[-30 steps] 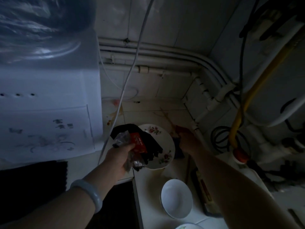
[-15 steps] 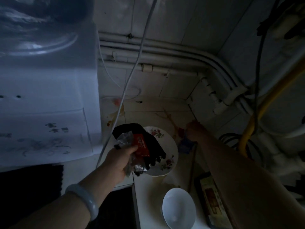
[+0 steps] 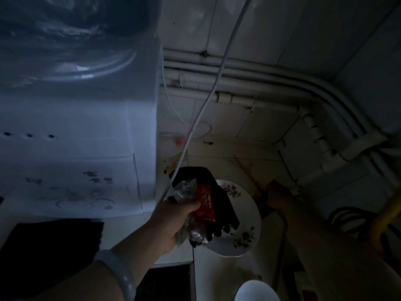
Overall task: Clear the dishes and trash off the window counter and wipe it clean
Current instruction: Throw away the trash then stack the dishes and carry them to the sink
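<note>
While the dim light hides detail, L hand (image 3: 180, 216) clenches trash (image 3: 195, 200) (clear wrappers, red packet, black bit) above plate (image 3: 243, 237) on counter (image 3: 225, 276). R hand (image 3: 278, 195) is far back by stains (image 3: 243, 168); can't tell its grip.

White bowl (image 3: 257, 291), 6 o'clock: cut by the bottom edge, only the upper rim shows. Floral plate (image 3: 243, 237): its 9 o'clock side is hidden behind the black glove (image 3: 225, 207) and wrappers (image 3: 184, 189) gripped in the left hand (image 3: 173, 220). Red packet (image 3: 206, 203): print too small to read. Right hand (image 3: 280, 195), 3 o'clock of the plate: deep shadow, fingers and hold unreadable. Yellow hose (image 3: 388, 218) runs off the right edge. White appliance (image 3: 76, 127): cut at 9 o'clock, markings blurred.
</note>
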Motion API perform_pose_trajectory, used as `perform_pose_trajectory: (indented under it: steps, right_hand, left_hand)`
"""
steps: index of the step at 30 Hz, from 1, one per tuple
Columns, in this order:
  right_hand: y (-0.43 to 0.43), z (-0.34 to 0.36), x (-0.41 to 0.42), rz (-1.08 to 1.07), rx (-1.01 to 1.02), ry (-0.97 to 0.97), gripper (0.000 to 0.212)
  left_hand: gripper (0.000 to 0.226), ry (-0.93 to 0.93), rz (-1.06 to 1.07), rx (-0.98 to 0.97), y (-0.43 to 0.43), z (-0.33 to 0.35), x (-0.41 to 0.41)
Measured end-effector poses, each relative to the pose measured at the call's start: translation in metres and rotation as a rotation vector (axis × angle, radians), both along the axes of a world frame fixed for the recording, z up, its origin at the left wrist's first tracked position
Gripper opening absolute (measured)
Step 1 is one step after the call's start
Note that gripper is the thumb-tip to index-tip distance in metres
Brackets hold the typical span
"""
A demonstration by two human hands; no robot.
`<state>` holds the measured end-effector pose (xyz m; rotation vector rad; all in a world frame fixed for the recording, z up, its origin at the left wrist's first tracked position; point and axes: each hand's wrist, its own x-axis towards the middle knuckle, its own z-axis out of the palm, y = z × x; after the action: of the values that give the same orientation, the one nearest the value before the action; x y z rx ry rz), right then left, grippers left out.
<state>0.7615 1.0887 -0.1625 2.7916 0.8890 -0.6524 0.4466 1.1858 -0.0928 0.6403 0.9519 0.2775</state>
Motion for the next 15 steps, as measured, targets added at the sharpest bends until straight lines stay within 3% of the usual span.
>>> perform_pose_trajectory:
  steps: [6, 15]
  right_hand:
    - [-0.001, 0.001, -0.007, 0.008, -0.056, 0.006, 0.047]
    - [-0.013, 0.005, -0.017, -0.161, 0.097, 0.117, 0.084]
  left_hand:
    - [0.027, 0.009, -0.004, -0.001, -0.002, 0.004, -0.001]
    - [0.027, 0.007, -0.003, 0.018, -0.006, 0.008, 0.000]
